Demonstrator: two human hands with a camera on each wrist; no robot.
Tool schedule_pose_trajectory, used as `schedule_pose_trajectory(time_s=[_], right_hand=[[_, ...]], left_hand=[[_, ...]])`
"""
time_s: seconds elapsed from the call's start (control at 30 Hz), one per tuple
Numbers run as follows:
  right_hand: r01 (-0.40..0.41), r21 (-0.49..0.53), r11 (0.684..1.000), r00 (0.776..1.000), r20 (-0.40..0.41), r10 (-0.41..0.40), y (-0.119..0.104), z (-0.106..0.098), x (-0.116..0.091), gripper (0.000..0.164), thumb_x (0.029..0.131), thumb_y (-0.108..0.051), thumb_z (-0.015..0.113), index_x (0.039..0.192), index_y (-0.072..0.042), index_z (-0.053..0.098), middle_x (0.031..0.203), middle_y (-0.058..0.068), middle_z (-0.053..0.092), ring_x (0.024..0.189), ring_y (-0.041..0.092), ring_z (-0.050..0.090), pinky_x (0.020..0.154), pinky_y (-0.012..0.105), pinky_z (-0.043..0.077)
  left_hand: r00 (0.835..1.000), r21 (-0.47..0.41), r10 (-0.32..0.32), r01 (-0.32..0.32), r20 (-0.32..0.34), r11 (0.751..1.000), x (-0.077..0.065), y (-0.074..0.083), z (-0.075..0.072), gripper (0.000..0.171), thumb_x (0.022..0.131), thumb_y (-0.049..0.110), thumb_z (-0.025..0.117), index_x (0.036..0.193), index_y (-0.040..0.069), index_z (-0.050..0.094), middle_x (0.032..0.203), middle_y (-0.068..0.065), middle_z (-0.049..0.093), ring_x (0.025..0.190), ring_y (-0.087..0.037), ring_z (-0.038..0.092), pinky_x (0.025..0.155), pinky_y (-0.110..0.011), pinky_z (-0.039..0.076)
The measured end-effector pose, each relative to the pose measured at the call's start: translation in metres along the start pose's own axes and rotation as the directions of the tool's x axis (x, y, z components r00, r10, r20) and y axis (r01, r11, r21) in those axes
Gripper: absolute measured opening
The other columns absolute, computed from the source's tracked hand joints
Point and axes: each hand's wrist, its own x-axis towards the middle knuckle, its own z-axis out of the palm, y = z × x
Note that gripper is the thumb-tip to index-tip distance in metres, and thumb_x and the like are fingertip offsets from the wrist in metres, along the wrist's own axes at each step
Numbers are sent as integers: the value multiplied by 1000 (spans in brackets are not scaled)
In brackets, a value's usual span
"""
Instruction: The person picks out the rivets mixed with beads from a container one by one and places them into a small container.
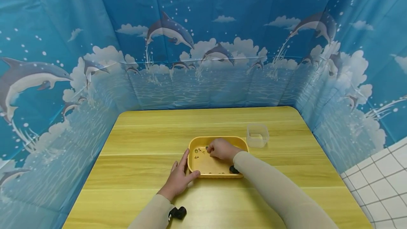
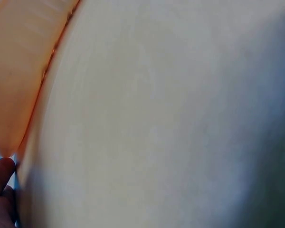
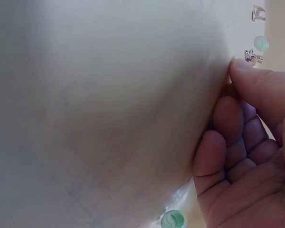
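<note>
A yellow tray (image 1: 210,167) lies on the table, with green glass marbles (image 3: 174,219) and small shiny metal pieces (image 3: 253,57) scattered inside. My right hand (image 1: 222,148) reaches down into it, fingers bent and thumb near the index finger. Whatever may be between those fingertips is hidden in both views. At the tray's front left corner rests my left hand (image 1: 178,181), its thumb on the front rim and its extended fingers along the left side. The left wrist view catches only fingertips (image 2: 2,173) beside the tray's outer wall.
Just behind the tray's right end stands a clear plastic box (image 1: 257,140), with something small inside. The wooden table (image 1: 143,130) is bordered at the back and sides by a blue dolphin-print curtain (image 1: 203,80). Several small pieces lie along the tray's front inner edge.
</note>
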Motion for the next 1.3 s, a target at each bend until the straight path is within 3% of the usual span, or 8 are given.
schedule_pose_trajectory(time_s=[0.27, 0.53, 0.9, 1.17, 1.3], right_hand=[[-8, -9, 1000, 1000, -10, 8, -1, 0, -1, 9, 95, -11, 77, 101, -14, 82, 102, -3, 77, 79, 9, 60, 77, 27, 56], [-7, -13, 1000, 1000, -21, 6, -3, 1, -2, 9, 94, -9, 78, 100, -14, 83, 104, -2, 78, 81, 8, 59, 81, 28, 57], [35, -41, 999, 999, -26, -36, -3, 1, -3, 10, 94, -9, 77, 87, -15, 79, 87, -6, 71, 71, 8, 53, 72, 23, 49], [29, -7, 1000, 1000, -7, -29, -1, 2, -3, 7, 92, -7, 78, 88, -13, 77, 82, -7, 68, 66, 8, 51, 65, 22, 45], [36, 10, 999, 999, 4, -36, -1, 2, -2, 8, 90, -7, 78, 86, -13, 76, 80, -8, 66, 67, 8, 50, 65, 22, 44]], left_hand=[[1000, 10, 12, -12, 3, 1000, 1, -1, 0, 100, 97, 49, 73, 170, 41, 6, 174, -2, 29, 161, -47, 19, 131, -65, -1], [1000, 14, 0, 0, 1, 1000, 0, 0, 0, 99, 97, 51, 73, 170, 41, 7, 174, -1, 27, 161, -52, 8, 129, -69, 1], [1000, 13, -15, 15, 4, 1000, 0, 2, 0, 98, 98, 50, 73, 171, 35, 9, 174, -2, 27, 161, -53, 3, 128, -71, 3], [999, 18, 32, -32, 11, 999, 1, 2, 0, 99, 99, 44, 73, 172, 24, 9, 172, -10, 32, 154, -49, 36, 131, -63, 0], [999, 16, 41, -41, 15, 999, 1, 2, -1, 99, 99, 42, 73, 172, 24, 9, 172, -11, 31, 153, -49, 38, 130, -64, 0]])
